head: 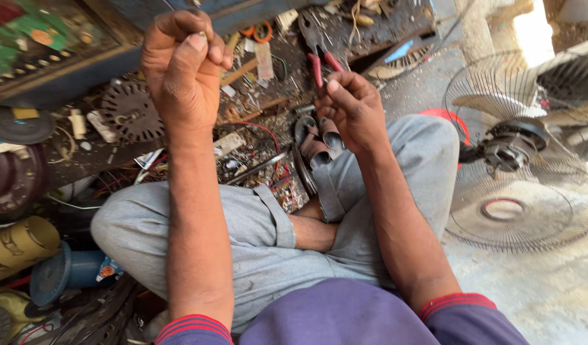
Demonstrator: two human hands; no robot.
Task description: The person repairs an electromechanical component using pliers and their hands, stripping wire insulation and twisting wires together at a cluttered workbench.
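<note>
My left hand (182,61) is raised, fingers curled into a fist with the thumb pinching a tiny light-coloured piece at the fingertips; what it is cannot be told. My right hand (350,105) grips a pair of red-handled pliers (319,48), whose dark jaws point up and away. Both forearms reach out over my crossed legs in grey trousers (255,230). A sandalled foot (316,150) lies just below the right hand.
Scrap parts, wires and a round slotted metal disc (129,112) litter the ground ahead. A dismantled fan with wire guards (518,153) lies to the right on concrete. Blue spool (67,271) and cardboard tube (19,246) sit at left. A green circuit board (41,32) leans top left.
</note>
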